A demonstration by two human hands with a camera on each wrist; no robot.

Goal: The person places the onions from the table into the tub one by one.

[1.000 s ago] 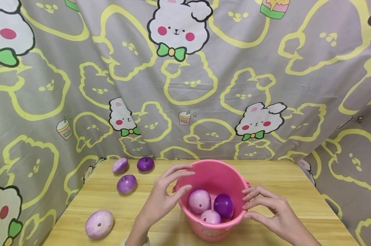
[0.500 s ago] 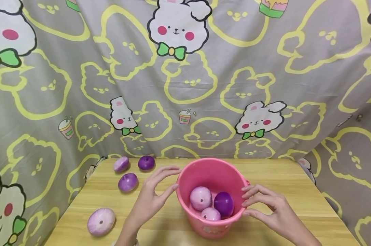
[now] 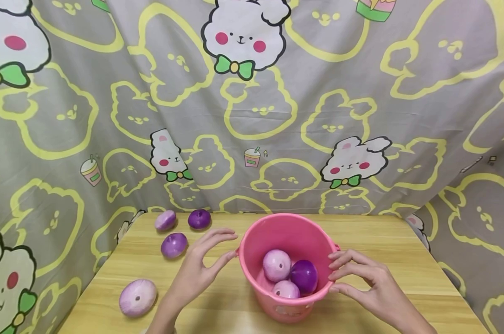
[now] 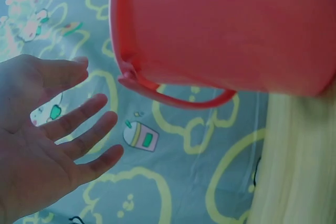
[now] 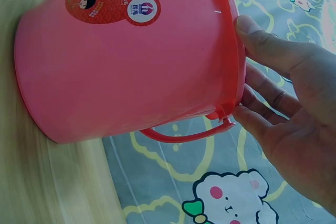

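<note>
A pink bucket [image 3: 287, 308] stands on the wooden table with three purple onions inside: two pale [image 3: 277, 265] [image 3: 286, 289] and one dark [image 3: 304, 277]. My right hand [image 3: 371, 283] holds its right rim, fingertips over the edge and thumb against the outside. The right wrist view shows that hand [image 5: 294, 87] at the rim, close to the handle's hinge. Left of the bucket, my left hand [image 3: 195, 273] is spread, its fingers apart from the rim. In the left wrist view this hand [image 4: 47, 140] holds nothing, and the red handle [image 4: 178, 99] hangs along the bucket's side.
Several more onions lie on the table's left: a large pale one [image 3: 138, 298] in front, and purple [image 3: 174, 245], dark [image 3: 199, 219] and pale [image 3: 165, 220] ones farther back. A grey curtain [image 3: 260, 111] with cartoon rabbits encloses the table [image 3: 385, 241] behind and at both sides.
My left hand has moved left, from over the bucket's rim to beside it. The pale onion at the back of the bucket has rolled slightly right. The right hand stays at the rim.
</note>
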